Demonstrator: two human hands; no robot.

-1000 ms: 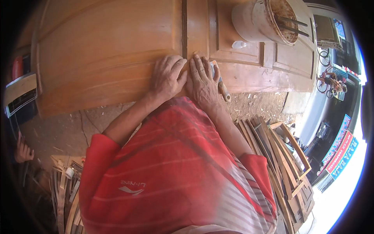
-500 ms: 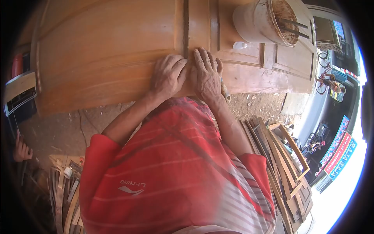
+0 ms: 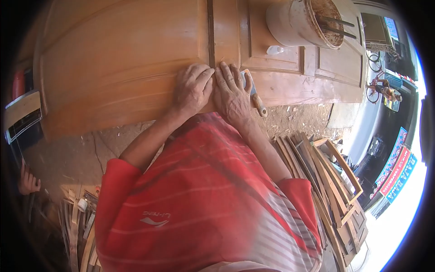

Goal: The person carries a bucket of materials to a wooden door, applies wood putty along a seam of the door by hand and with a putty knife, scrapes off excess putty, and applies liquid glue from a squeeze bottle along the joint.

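Two wooden door panels (image 3: 127,41) lie side by side, with a narrow dark gap between them. My left hand (image 3: 194,88) rests on the panel just left of the gap. Its fingers are bent and pressed together, and whatever may be under them is hidden. Right of the gap, my right hand (image 3: 232,93) lies flat with fingers stretched out. Close beside it is a putty knife (image 3: 258,104) with a worn wooden handle, its blade partly covered by my fingers.
A stained bucket (image 3: 287,22) with sticks in it stands on the right panel, near a small clear bottle (image 3: 274,50). Wood offcuts (image 3: 324,181) are piled at right, more strips (image 3: 79,226) at lower left. Another person's hand (image 3: 29,180) shows at far left.
My right hand has shifted slightly left and down along the panel, uncovering more of the putty knife. The left hand stays almost in place. The view has tilted slightly.
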